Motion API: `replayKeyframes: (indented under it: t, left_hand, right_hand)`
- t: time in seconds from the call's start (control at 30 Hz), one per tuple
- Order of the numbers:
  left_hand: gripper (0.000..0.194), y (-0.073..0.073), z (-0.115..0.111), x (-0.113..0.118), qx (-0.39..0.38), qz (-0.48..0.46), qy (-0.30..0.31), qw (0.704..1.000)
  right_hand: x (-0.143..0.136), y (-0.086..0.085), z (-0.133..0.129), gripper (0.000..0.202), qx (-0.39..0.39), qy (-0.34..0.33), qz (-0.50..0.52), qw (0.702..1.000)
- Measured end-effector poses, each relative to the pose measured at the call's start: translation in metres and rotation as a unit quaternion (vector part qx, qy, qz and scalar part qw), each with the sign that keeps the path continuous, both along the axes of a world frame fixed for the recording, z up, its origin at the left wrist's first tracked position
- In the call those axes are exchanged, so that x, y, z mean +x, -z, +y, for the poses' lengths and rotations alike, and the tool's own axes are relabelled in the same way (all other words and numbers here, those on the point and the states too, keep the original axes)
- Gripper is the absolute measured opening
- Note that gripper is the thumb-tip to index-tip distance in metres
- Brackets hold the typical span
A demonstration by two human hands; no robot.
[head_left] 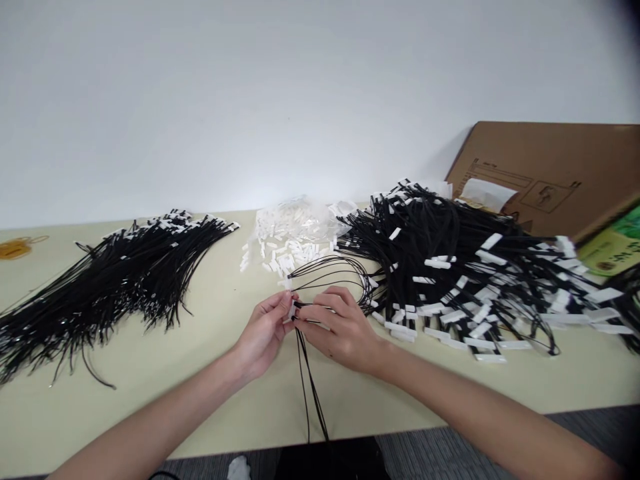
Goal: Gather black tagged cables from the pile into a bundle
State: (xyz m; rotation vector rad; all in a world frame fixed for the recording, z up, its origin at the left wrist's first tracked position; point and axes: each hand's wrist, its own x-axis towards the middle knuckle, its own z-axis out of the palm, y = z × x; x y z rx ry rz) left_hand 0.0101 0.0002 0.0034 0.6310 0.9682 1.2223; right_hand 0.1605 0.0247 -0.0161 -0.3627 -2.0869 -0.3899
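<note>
Near the middle of the table, my left hand (267,331) is closed with thumb and fingers pinching a small white connector (293,309) that has thin black wires running out of it. From the right, my right hand (345,330) is closed on black wires (311,380) at the same connector; its fingertips touch the connector's right side. These wires hang down past the table's front edge. Just above my fingers, another white connector (287,283) lies with black wires looping away to the right. My fingers partly hide where the wires enter the connector.
On the left lies a heap of black wires with white ends (130,273). A clear plastic bag (300,217) with loose white connectors (287,255) is at the back. A larger wire pile (425,227) fills the right, before a leaning cardboard box (550,167). An orange tag (15,249) lies far left.
</note>
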Motion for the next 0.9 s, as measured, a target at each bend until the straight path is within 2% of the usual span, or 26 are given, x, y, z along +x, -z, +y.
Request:
replayKeyframes:
  t: [0.23,0.5,0.9]
  left_hand:
    - [0.021,0.004,0.001,-0.002,0.004,-0.005,0.0,1.0]
    - [0.022,0.004,0.002,-0.001,-0.001,0.0,0.0,1.0]
    - [0.02,0.005,0.002,0.0,0.013,0.007,-0.003,1.0]
  right_hand:
    - [0.001,-0.006,0.0,0.008,-0.019,-0.018,-0.003,1.0]
    - [0.003,-0.007,-0.003,0.006,-0.113,-0.035,-0.031,0.992]
    - [-0.003,-0.006,-0.012,0.007,-0.193,0.007,-0.017,0.981]
